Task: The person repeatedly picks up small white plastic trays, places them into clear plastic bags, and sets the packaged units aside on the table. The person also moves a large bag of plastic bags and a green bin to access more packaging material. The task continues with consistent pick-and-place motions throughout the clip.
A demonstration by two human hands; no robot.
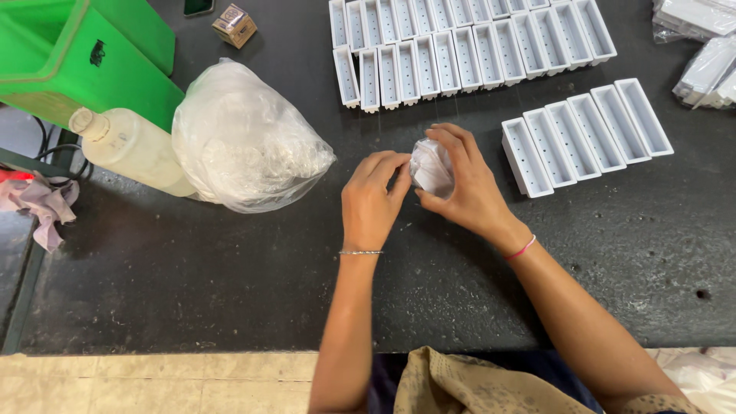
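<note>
Near the middle of the frame both hands meet over a small white bundle (431, 167), which looks like a little clear bag of pale pieces; what is inside is too small to tell. The right hand (464, 188) curls around the bundle from the right, fingers bent over its top and thumb beneath, gripping it. The left hand (372, 201) comes in from the left with its fingertips pinched against the bundle's left edge. A thin bracelet (360, 252) sits on the left wrist and a pink thread band (522, 248) on the right.

All this is held just above the dark desk (192, 276). To the left of the hands lies a large clear plastic bag (245, 142), bulging with pale contents, and just beside it a whitish plastic bottle (130, 149) on its side. A green bin (84, 57) fills the upper left corner, with a small cardboard box (234, 25) near it. Along the top centre runs a double row of white rectangular trays (460, 50), and a shorter row of five trays (586, 134) lies to the right of the hands. More wrapped white parts (705, 73) show at the upper right edge.
</note>
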